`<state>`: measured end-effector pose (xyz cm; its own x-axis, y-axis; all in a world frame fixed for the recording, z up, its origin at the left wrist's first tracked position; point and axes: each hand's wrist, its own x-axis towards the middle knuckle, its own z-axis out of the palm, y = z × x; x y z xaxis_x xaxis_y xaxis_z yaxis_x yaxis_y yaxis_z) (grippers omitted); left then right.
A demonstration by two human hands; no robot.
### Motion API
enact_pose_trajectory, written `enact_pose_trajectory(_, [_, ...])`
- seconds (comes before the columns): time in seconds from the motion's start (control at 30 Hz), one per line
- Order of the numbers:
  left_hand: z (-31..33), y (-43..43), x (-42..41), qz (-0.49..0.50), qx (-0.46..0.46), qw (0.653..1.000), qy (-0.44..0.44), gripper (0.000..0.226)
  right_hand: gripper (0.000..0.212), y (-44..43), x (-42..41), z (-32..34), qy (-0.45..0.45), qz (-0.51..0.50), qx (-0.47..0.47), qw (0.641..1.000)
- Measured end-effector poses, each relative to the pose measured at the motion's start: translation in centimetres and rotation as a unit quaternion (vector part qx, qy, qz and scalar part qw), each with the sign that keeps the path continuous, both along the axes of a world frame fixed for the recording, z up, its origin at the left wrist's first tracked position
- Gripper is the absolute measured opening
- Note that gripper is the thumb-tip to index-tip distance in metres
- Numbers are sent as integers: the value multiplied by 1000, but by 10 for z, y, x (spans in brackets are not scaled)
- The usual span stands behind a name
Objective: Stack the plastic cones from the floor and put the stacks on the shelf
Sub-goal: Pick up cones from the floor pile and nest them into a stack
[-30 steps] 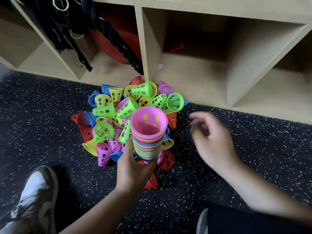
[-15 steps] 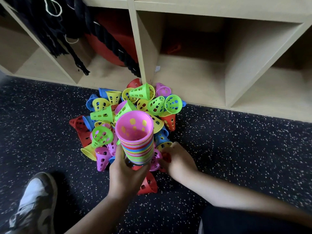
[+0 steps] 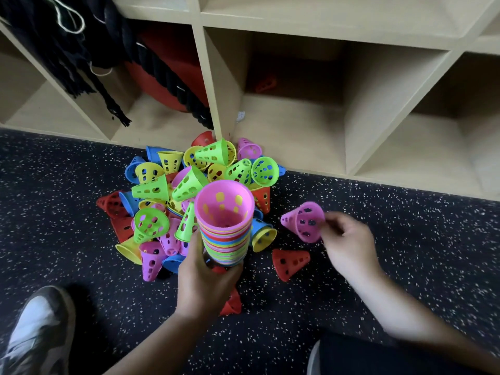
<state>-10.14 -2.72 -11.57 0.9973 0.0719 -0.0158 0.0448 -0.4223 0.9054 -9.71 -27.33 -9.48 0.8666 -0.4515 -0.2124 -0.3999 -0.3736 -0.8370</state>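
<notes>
- Dark speckled floor (image 3: 405, 253) before a wooden shelf (image 3: 297, 125).
- Left hand (image 3: 203, 282) grips the cone stack (image 3: 226, 234), upright, mouth up; loose pile (image 3: 173, 185) just behind.
- Right hand (image 3: 349, 239) pinches a pink cone (image 3: 304, 224) by its rim, sideways, tip toward the stack; bare floor beyond.

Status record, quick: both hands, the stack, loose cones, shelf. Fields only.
left hand: grips stack near its base, open end up
right hand: pinches one pink cone, right of the stack
pile: many loose cones on floor before shelf
red cone: lies alone on floor, right of stack
shelf: no stack in it yet
</notes>
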Motion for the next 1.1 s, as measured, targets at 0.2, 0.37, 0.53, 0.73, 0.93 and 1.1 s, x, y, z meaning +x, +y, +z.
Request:
enact_pose_trajectory(0.2, [-9, -19, 6, -36, 19, 999, 17, 68, 36, 4, 10, 94, -120, 16, 96, 988])
enact_pose_trajectory(0.37, [-9, -30, 8, -57, 23, 998, 6, 61, 20, 8, 15, 133, -151, 68, 102, 981])
enact_pose_trajectory(0.53, [-15, -29, 10, -63, 36, 997, 13, 63, 40, 7, 17, 133, -169, 60, 108, 978])
enact_pose_trajectory(0.73, [-21, -36, 11, -65, 43, 997, 9, 63, 27, 17, 16, 99, -113, 149, 114, 976])
enact_pose_trajectory(0.93, [-26, -35, 12, -70, 56, 996, 16, 70, 49, -3, -6, 31, -144, 130, -51, 980])
enact_pose_trajectory(1.1, [-25, -27, 8, -62, 50, 997, 10, 70, 57, -10, -21, -32, -91, 176, -152, 968])
